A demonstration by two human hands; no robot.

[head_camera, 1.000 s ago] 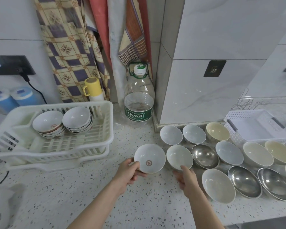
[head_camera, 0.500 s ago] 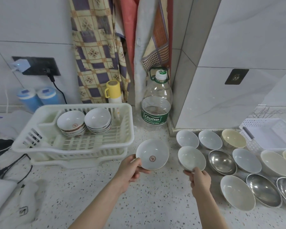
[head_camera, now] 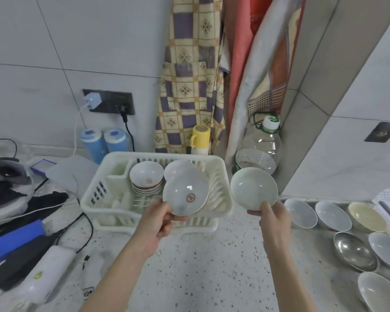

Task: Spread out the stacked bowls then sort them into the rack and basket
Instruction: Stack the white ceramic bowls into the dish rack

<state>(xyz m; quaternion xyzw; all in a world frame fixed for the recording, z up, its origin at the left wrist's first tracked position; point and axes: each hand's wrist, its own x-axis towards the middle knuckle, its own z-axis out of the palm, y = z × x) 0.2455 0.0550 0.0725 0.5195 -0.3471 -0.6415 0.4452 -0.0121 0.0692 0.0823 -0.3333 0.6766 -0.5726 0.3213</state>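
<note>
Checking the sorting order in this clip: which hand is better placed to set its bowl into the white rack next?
Probably the left hand. Its emblem bowl already hangs over the white dish rack, just beside the stack of emblem bowls. The right hand holds its plain bowl outside the rack's right edge.

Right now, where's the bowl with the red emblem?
The left hand holds the emblem bowl tilted over the white rack, just right of the stacked bowls.

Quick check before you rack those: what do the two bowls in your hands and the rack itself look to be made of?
Bowl with the red emblem in the left hand: likely glazed ceramic, glossy white with window glare. Plain bowl in the right hand: also looks like glazed ceramic, faintly greenish, smooth sheen. Rack: moulded plastic, matte off-white, slotted walls.
</note>
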